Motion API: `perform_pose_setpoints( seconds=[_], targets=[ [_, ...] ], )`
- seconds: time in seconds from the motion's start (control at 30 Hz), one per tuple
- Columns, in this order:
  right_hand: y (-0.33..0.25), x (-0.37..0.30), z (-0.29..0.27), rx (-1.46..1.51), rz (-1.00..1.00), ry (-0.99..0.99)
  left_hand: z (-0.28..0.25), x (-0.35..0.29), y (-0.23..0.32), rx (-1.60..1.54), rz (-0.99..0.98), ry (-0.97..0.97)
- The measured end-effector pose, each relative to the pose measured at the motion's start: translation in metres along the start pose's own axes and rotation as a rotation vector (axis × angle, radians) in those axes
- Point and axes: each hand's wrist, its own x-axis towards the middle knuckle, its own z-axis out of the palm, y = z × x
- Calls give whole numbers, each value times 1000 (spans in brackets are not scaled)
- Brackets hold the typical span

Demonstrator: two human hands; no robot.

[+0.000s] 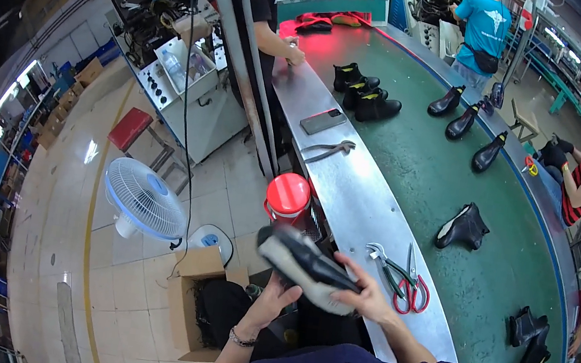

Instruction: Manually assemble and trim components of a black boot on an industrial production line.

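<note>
A black ankle boot (309, 263) hangs in front of me, tilted with its pale underside partly toward me and a little blurred. My right hand (367, 293) is closed on its right end. At its lower left edge, my left hand (273, 303) grips it from below, with some fingers hidden behind the boot. Just right of my hands, red-handled scissors (412, 289) and green-handled pliers (389, 264) lie on the metal ledge (367, 214). Farther up that ledge are pincers (328, 150) and a dark phone (322, 121).
A green conveyor belt (410, 168) carries several black boots, one of them (463, 226) nearby. Left of the ledge stand a red-lidded bucket (289, 194), a fan (145, 195) and an open cardboard box (186, 307). A metal post (254, 66) rises ahead; other people are around the belt.
</note>
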Motion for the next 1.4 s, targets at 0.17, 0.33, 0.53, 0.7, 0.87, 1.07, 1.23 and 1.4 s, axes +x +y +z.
perform_pose_setpoints(
  seconds=[0.17, 0.33, 0.53, 0.7, 0.87, 1.07, 1.23, 1.4],
  targets=[
    [10, 22, -70, -123, -121, 612, -13, -4, 39, 434, 78, 224],
    [10, 67, -187, -262, -322, 1140, -76, -31, 16, 1116, 65, 590],
    [31, 101, -245, -396, -60, 993, -146, -70, -73, 1337, -198, 830],
    [39, 178, -253, -407, -19, 718, -140, -60, -110, 1360, -267, 1028],
    [25, 307, -268, -725, -21, 661, -134, -45, -102, 1355, -344, 1052],
    [26, 461, -327, -1231, -364, 726, -134, -32, -100, 1373, -377, 1046],
    [28, 484, -320, -1238, -250, 734, -133, -33, -96, 1355, -361, 1073],
    [41, 431, -351, -1065, -240, 999, -127, -33, -96, 1295, -349, 1077]
  ],
)
